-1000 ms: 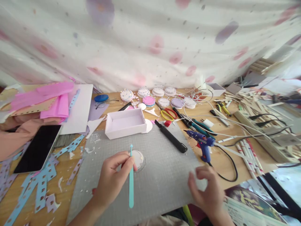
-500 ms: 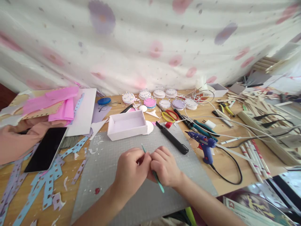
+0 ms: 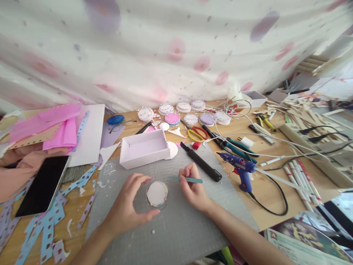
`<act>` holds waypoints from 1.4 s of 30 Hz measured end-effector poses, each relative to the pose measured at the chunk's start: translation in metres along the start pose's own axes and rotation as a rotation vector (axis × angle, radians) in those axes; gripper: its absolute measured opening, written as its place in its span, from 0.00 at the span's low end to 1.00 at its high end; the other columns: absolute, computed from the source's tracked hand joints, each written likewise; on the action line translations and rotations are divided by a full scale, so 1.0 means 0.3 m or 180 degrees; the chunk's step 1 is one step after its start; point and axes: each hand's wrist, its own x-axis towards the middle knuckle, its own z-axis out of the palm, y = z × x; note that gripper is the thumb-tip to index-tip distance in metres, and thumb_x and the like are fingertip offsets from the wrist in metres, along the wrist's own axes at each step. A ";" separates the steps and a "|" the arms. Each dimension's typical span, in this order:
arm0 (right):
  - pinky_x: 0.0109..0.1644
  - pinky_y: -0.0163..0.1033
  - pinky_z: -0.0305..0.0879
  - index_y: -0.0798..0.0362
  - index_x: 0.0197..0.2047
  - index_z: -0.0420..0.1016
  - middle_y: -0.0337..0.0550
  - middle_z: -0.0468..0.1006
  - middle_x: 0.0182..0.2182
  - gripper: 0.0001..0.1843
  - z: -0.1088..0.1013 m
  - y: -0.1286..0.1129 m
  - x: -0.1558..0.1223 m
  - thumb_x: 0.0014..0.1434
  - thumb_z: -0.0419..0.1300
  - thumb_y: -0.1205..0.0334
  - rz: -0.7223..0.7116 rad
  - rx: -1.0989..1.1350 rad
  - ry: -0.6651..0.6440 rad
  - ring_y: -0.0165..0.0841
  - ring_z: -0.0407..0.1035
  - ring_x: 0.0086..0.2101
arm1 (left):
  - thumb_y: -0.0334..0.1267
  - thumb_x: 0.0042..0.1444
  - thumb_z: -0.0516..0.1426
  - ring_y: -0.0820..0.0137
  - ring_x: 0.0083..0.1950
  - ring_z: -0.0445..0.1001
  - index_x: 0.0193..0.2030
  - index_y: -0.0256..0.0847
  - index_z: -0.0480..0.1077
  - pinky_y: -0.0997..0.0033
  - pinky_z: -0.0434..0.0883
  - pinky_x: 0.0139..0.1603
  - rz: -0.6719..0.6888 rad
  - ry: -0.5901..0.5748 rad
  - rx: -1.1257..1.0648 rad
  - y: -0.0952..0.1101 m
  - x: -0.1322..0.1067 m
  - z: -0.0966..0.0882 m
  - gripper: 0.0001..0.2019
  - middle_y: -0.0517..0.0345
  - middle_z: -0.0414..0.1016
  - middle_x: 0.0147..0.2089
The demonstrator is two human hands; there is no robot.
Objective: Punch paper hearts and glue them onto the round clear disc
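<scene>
A white round disc (image 3: 157, 193) lies on the grey cutting mat (image 3: 176, 228). My left hand (image 3: 127, 205) curves around the disc's left side, thumb and fingers spread apart and holding nothing. Just right of the disc, my right hand (image 3: 193, 189) is closed on a thin teal stick (image 3: 190, 180) that lies roughly level, pointing right. A white open box (image 3: 143, 148) stands at the mat's far edge, behind both hands.
A black knife (image 3: 201, 162) and a blue glue gun (image 3: 239, 169) with its cord lie to the right. Scissors (image 3: 196, 133), pliers and decorated discs (image 3: 172, 118) sit further back. A phone (image 3: 42, 186), pink sheets and blue paper strips (image 3: 46, 228) cover the left side.
The teal stick passed from my left hand to my right. My hands, joined over the disc half a second ago, have parted, and the disc now lies uncovered between them.
</scene>
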 end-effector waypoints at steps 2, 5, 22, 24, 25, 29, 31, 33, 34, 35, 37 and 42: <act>0.27 0.34 0.53 0.46 0.35 0.48 0.32 0.55 0.27 0.10 0.006 0.000 0.000 0.65 0.48 0.66 0.0111 0.0090 -0.0219 0.29 0.49 0.25 | 0.45 0.43 0.70 0.53 0.56 0.66 0.59 0.44 0.60 0.53 0.67 0.55 0.0042 -0.0286 0.0191 -0.020 0.016 0.028 0.37 0.49 0.66 0.54; 0.27 0.35 0.53 0.46 0.35 0.48 0.33 0.55 0.28 0.10 0.007 -0.002 0.002 0.65 0.49 0.66 0.0239 0.0178 -0.0457 0.29 0.49 0.26 | 0.47 0.39 0.71 0.50 0.57 0.65 0.59 0.44 0.60 0.48 0.64 0.57 0.0158 -0.0550 0.0367 -0.035 0.053 0.049 0.41 0.48 0.66 0.55; 0.27 0.36 0.53 0.46 0.36 0.48 0.33 0.57 0.27 0.10 0.002 -0.002 0.006 0.66 0.49 0.64 0.0403 0.0110 -0.0875 0.30 0.50 0.25 | 0.51 0.40 0.71 0.51 0.54 0.66 0.53 0.45 0.63 0.51 0.62 0.53 0.0301 -0.0672 0.0311 -0.064 0.062 0.055 0.35 0.50 0.67 0.53; 0.27 0.36 0.54 0.46 0.36 0.48 0.33 0.57 0.27 0.10 0.001 -0.006 0.008 0.66 0.49 0.65 0.0399 0.0075 -0.0887 0.30 0.50 0.25 | 0.51 0.41 0.70 0.51 0.53 0.66 0.53 0.45 0.64 0.51 0.62 0.53 0.0311 -0.0661 0.0310 -0.065 0.062 0.055 0.34 0.50 0.68 0.53; 0.27 0.36 0.54 0.46 0.36 0.48 0.33 0.57 0.27 0.11 0.001 -0.008 0.009 0.65 0.50 0.66 0.0395 0.0055 -0.0896 0.30 0.50 0.25 | 0.51 0.41 0.70 0.51 0.53 0.66 0.53 0.46 0.64 0.52 0.62 0.53 0.0314 -0.0660 0.0305 -0.065 0.062 0.055 0.34 0.50 0.68 0.53; 0.27 0.37 0.54 0.46 0.36 0.48 0.34 0.58 0.27 0.12 0.000 -0.009 0.008 0.63 0.51 0.68 0.0364 -0.0040 -0.0936 0.30 0.51 0.25 | 0.51 0.41 0.70 0.52 0.53 0.66 0.53 0.46 0.65 0.52 0.63 0.53 0.0303 -0.0643 0.0272 -0.064 0.061 0.055 0.33 0.50 0.68 0.53; 0.27 0.37 0.55 0.46 0.36 0.48 0.34 0.59 0.27 0.12 -0.001 -0.005 0.005 0.62 0.51 0.68 0.0345 -0.0094 -0.0960 0.30 0.52 0.25 | 0.51 0.41 0.70 0.52 0.53 0.66 0.53 0.45 0.65 0.52 0.63 0.53 0.0300 -0.0642 0.0272 -0.063 0.061 0.055 0.34 0.50 0.68 0.52; 0.27 0.37 0.56 0.46 0.36 0.49 0.35 0.60 0.28 0.12 -0.002 0.000 0.001 0.62 0.51 0.69 0.0324 -0.0152 -0.0981 0.30 0.53 0.25 | 0.51 0.41 0.71 0.51 0.53 0.66 0.53 0.44 0.65 0.51 0.62 0.53 0.0312 -0.0636 0.0277 -0.063 0.062 0.055 0.34 0.50 0.67 0.52; 0.28 0.37 0.57 0.46 0.36 0.49 0.35 0.60 0.28 0.12 -0.002 0.002 -0.001 0.62 0.51 0.69 0.0310 -0.0182 -0.0988 0.30 0.54 0.26 | 0.51 0.40 0.71 0.51 0.53 0.66 0.53 0.44 0.64 0.51 0.62 0.53 0.0322 -0.0633 0.0281 -0.064 0.062 0.056 0.35 0.50 0.67 0.52; 0.28 0.37 0.58 0.46 0.36 0.49 0.36 0.61 0.28 0.12 -0.003 0.005 -0.003 0.61 0.51 0.69 0.0292 -0.0210 -0.0997 0.31 0.54 0.26 | 0.51 0.40 0.71 0.51 0.53 0.66 0.54 0.44 0.64 0.51 0.62 0.53 0.0328 -0.0626 0.0286 -0.065 0.062 0.056 0.35 0.50 0.67 0.52; 0.30 0.38 0.59 0.46 0.36 0.49 0.36 0.62 0.29 0.12 -0.004 0.008 -0.006 0.61 0.51 0.70 0.0253 -0.0267 -0.1022 0.31 0.56 0.27 | 0.50 0.40 0.71 0.51 0.53 0.66 0.54 0.44 0.64 0.51 0.62 0.53 0.0330 -0.0615 0.0294 -0.067 0.062 0.057 0.35 0.50 0.67 0.52; 0.32 0.38 0.60 0.46 0.37 0.50 0.36 0.63 0.30 0.13 -0.007 0.014 -0.011 0.59 0.52 0.72 0.0154 -0.0447 -0.1108 0.32 0.58 0.28 | 0.51 0.41 0.70 0.52 0.53 0.66 0.53 0.44 0.64 0.51 0.62 0.53 0.0363 -0.0625 0.0283 -0.067 0.059 0.055 0.34 0.50 0.67 0.53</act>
